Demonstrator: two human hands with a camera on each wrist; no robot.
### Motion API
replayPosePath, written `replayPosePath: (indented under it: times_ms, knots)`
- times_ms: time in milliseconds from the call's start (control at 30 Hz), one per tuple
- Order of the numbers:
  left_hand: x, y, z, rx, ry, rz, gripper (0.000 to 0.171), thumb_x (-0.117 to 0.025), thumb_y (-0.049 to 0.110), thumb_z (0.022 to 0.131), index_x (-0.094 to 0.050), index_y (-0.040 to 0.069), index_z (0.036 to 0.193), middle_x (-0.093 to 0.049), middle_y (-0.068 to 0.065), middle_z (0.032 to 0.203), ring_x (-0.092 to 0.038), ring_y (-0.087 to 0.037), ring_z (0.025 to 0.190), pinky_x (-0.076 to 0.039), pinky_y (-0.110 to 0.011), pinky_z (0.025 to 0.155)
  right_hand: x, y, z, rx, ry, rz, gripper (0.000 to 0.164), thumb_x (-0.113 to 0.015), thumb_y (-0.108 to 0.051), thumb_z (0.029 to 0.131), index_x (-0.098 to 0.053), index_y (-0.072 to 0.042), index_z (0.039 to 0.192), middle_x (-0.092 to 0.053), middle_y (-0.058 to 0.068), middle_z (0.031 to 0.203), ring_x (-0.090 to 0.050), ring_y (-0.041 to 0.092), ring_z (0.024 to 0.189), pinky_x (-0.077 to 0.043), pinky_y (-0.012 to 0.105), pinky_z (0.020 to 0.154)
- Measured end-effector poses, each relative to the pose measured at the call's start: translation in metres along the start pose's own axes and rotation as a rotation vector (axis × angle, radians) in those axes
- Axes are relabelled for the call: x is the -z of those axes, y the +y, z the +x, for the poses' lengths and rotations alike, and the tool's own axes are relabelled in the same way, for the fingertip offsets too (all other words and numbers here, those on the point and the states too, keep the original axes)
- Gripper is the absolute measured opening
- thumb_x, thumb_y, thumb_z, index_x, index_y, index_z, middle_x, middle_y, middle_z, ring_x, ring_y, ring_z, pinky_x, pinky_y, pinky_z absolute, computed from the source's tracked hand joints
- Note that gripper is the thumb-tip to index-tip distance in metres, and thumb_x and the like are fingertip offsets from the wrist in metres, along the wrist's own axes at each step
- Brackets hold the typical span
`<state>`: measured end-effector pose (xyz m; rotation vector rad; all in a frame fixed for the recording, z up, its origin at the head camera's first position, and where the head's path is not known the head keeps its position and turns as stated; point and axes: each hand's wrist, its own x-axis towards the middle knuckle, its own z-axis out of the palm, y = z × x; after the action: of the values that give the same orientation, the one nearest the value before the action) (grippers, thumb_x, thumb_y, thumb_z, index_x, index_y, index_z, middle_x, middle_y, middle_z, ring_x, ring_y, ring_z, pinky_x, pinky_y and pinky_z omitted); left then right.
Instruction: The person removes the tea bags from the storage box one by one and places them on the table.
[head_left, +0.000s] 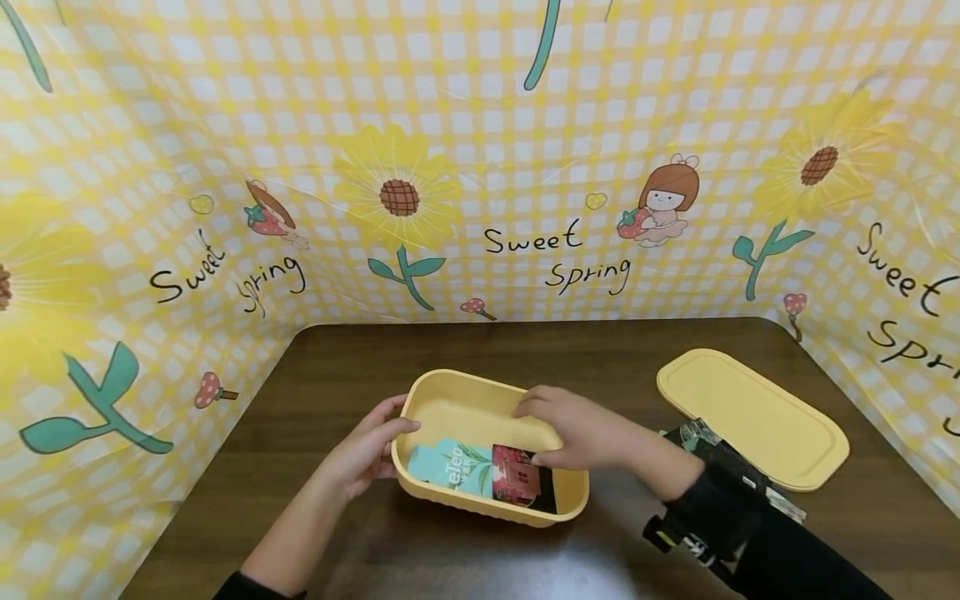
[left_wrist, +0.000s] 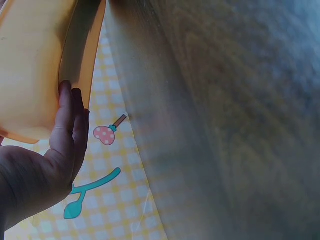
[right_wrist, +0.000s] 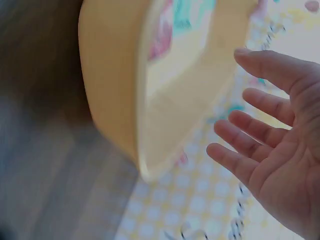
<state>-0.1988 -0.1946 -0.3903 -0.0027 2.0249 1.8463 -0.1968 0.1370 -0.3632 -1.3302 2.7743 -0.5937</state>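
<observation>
My left hand [head_left: 352, 457] grips the left end of a yellow plastic container [head_left: 450, 385], its thumb over the rim and fingers along the outside wall. In the left wrist view those fingers [left_wrist: 65, 122] lie against the container's side. Inside lie a teal packet [head_left: 442, 467] with a leaf print and a red and black packet [head_left: 516, 477], side by side at the near wall. My right hand [head_left: 577, 425] hovers over the container's right part. In the right wrist view its fingers [right_wrist: 240, 140] are spread and hold nothing.
A yellow lid [head_left: 750, 417] lies flat on the dark wooden table [head_left: 337, 358] at the right. Beside it, partly hidden by my right forearm, are dark packets [head_left: 693, 433]. A yellow checked cloth [head_left: 480, 167] with flower prints walls in the back and sides.
</observation>
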Motion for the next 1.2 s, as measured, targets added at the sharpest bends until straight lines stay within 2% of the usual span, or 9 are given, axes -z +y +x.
replayPosePath:
  times_ms: [133,267,400,500,867,1067,1200]
  knots:
    - [-0.002,0.001,0.000,0.001,0.003,-0.001,0.069,-0.059,0.023,0.100,-0.028,0.010,0.160,-0.070,-0.008,0.103,-0.073,-0.014,0.083,-0.062,-0.033,0.068,-0.020,-0.003,0.014,0.024,-0.112,0.017,0.063,-0.086,-0.021,0.086,-0.060,-0.001,0.139,-0.058,0.016,0.139,-0.059,0.031,0.128,-0.053,0.043,0.106]
    - [-0.002,0.000,-0.001,0.007,0.011,0.002,0.069,-0.059,0.024,0.100,-0.028,0.010,0.161,-0.070,-0.009,0.105,-0.073,-0.015,0.083,-0.063,-0.034,0.068,-0.036,-0.001,0.016,0.056,-0.185,0.004,0.073,-0.089,-0.025,0.082,-0.057,-0.002,0.144,-0.057,0.018,0.140,-0.059,0.030,0.126,-0.054,0.038,0.103]
    - [0.000,-0.002,-0.001,0.010,0.017,0.003,0.069,-0.059,0.024,0.100,-0.028,0.011,0.161,-0.070,-0.010,0.106,-0.073,-0.015,0.083,-0.063,-0.035,0.068,-0.045,-0.002,0.014,0.054,-0.208,-0.025,0.076,-0.089,-0.025,0.082,-0.055,-0.003,0.146,-0.056,0.019,0.141,-0.058,0.031,0.126,-0.052,0.038,0.104]
    - [0.000,-0.002,0.000,0.010,0.021,0.002,0.069,-0.059,0.024,0.100,-0.029,0.011,0.160,-0.070,-0.009,0.107,-0.073,-0.015,0.083,-0.063,-0.035,0.068,-0.049,-0.002,0.014,0.018,-0.221,-0.041,0.076,-0.089,-0.024,0.082,-0.055,-0.005,0.148,-0.055,0.018,0.143,-0.056,0.032,0.128,-0.050,0.039,0.108]
    - [-0.001,-0.003,0.000,0.006,0.018,-0.005,0.069,-0.059,0.024,0.100,-0.029,0.010,0.160,-0.069,-0.009,0.106,-0.073,-0.015,0.084,-0.063,-0.035,0.069,-0.054,-0.002,0.013,-0.039,-0.198,-0.055,0.075,-0.092,-0.023,0.079,-0.058,-0.009,0.144,-0.058,0.012,0.133,-0.057,0.022,0.115,-0.052,0.032,0.099]
    - [-0.001,-0.003,0.000,0.002,0.008,-0.002,0.069,-0.058,0.024,0.100,-0.028,0.010,0.161,-0.069,-0.010,0.107,-0.073,-0.015,0.085,-0.063,-0.035,0.069,-0.051,0.001,0.011,0.009,-0.137,-0.068,0.074,-0.094,-0.023,0.076,-0.061,-0.007,0.140,-0.060,0.010,0.125,-0.056,0.018,0.108,-0.051,0.029,0.093]
    - [-0.001,-0.003,0.000,-0.002,-0.002,-0.005,0.070,-0.059,0.024,0.100,-0.027,0.010,0.161,-0.070,-0.009,0.105,-0.073,-0.015,0.084,-0.063,-0.035,0.070,-0.040,0.001,0.006,0.025,-0.080,-0.051,0.076,-0.094,-0.023,0.073,-0.061,-0.005,0.140,-0.058,0.010,0.125,-0.056,0.019,0.109,-0.052,0.029,0.091]
